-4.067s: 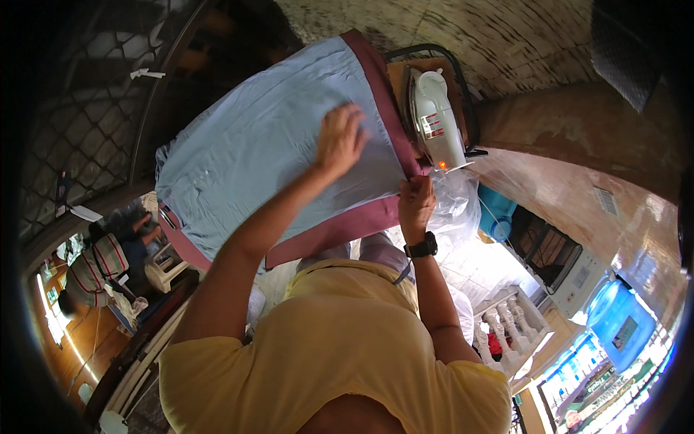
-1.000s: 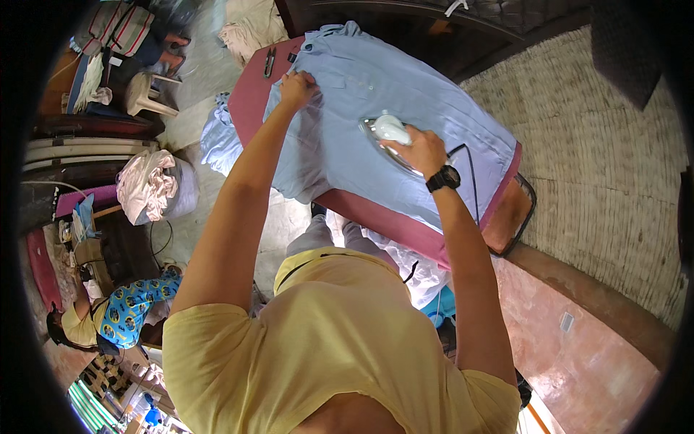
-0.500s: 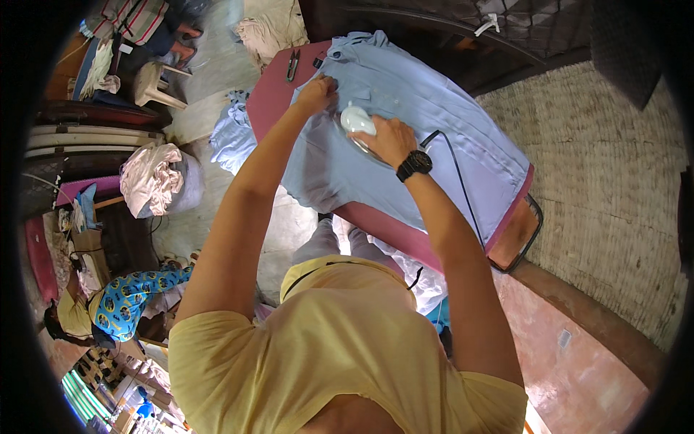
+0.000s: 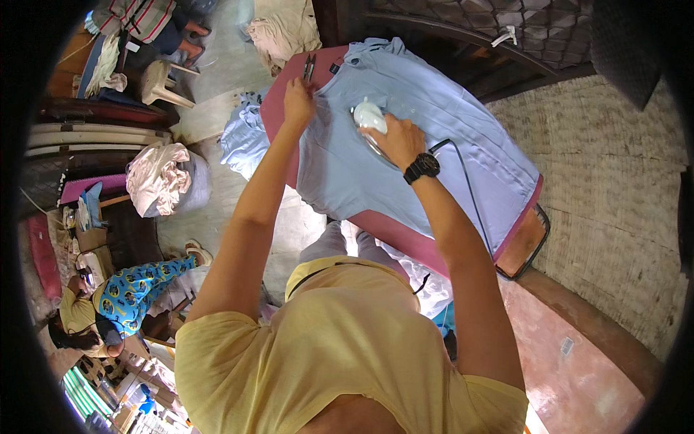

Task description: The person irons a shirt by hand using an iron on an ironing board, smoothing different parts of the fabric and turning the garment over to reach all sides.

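A pale blue garment (image 4: 405, 166) lies spread over a maroon ironing board (image 4: 394, 228). My right hand (image 4: 400, 141) is wrapped round a white iron (image 4: 370, 116) resting on the cloth, and the iron's dark cord (image 4: 468, 192) runs across the garment towards the near right edge. A black watch (image 4: 421, 168) is on my right wrist. My left hand (image 4: 298, 105) is over the board's far left part, just left of the garment. Its fingertips come close to a pair of dark thread snips (image 4: 309, 66); whether they touch is unclear, and its grip is hard to make out.
A small dark item (image 4: 334, 69) lies beside the garment's collar. Blue cloth (image 4: 246, 137) hangs at the board's left. Further left stand a bundle of pale pink cloth (image 4: 159, 177) and a plastic stool (image 4: 160, 83). Another person (image 4: 130, 296) bends at the lower left.
My left hand has moved left off the garment towards the snips. The iron stays in my right hand at nearly the same place on the cloth. The whole view has shifted slightly.
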Demonstrator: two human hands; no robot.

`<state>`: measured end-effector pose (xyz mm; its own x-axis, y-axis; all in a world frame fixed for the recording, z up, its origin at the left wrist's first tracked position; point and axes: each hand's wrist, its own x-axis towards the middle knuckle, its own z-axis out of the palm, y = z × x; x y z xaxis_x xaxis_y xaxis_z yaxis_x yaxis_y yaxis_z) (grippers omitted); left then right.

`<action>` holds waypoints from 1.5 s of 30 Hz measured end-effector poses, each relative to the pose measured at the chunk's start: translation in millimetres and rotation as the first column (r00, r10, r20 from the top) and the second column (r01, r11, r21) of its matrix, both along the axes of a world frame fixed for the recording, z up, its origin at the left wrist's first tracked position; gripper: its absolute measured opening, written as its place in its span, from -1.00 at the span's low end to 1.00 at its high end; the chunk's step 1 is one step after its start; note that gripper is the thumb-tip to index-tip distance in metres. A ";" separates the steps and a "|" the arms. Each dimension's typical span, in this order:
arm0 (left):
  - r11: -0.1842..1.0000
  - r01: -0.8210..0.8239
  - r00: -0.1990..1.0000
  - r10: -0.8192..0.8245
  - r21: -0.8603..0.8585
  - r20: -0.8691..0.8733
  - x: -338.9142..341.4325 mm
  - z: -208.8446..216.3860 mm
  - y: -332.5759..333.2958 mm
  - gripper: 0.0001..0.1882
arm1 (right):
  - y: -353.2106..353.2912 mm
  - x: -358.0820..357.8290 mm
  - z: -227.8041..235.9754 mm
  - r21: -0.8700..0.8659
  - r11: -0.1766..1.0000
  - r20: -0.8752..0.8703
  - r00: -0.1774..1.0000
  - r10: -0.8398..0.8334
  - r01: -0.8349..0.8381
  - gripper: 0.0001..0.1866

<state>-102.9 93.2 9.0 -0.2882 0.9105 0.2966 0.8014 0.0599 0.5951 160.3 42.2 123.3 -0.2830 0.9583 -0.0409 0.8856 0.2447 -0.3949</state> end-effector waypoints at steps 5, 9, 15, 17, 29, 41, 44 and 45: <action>0.987 -0.050 0.965 0.087 -0.152 0.246 -21.0 -28.0 -30.4 -0.59 | 7.5 -5.5 5.9 -0.085 0.996 -0.071 0.997 0.021 -0.028 -0.32; 0.978 -0.102 0.948 0.151 -0.182 0.280 -8.9 -18.1 -24.8 -0.63 | 12.6 -18.5 3.0 0.063 0.996 -0.034 0.997 0.062 -0.060 -0.30; 0.999 -0.023 0.900 0.042 -0.048 0.435 -3.2 -22.4 -20.8 -0.74 | 33.2 -37.0 -2.2 -0.018 0.997 0.031 0.997 0.077 -0.076 -0.24; 0.998 -0.040 0.940 0.052 -0.043 0.337 -2.2 -23.4 -20.9 -0.72 | 34.0 -41.8 -2.4 -0.019 0.995 0.008 0.995 0.096 -0.096 -0.24; 0.993 -0.107 0.834 0.067 0.041 0.548 -22.3 -31.0 -14.4 -0.72 | 38.0 -54.3 -12.6 0.040 0.993 0.019 0.994 0.112 -0.113 -0.29; 0.956 -0.019 0.988 0.064 -0.292 0.144 -7.0 -3.4 -109.5 -0.56 | 55.8 -106.1 -10.0 0.033 0.972 0.002 0.972 0.234 -0.234 -0.30; 0.952 -0.113 0.963 0.175 -0.285 0.204 -10.3 -20.6 -125.8 -0.61 | 55.1 -112.6 -15.8 0.073 0.955 0.019 0.957 0.288 -0.289 -0.30; 0.909 -0.152 0.823 0.334 -0.388 0.460 -15.1 -26.3 -130.9 -0.65 | 56.5 -115.9 -14.3 0.070 0.952 0.020 0.955 0.297 -0.298 -0.30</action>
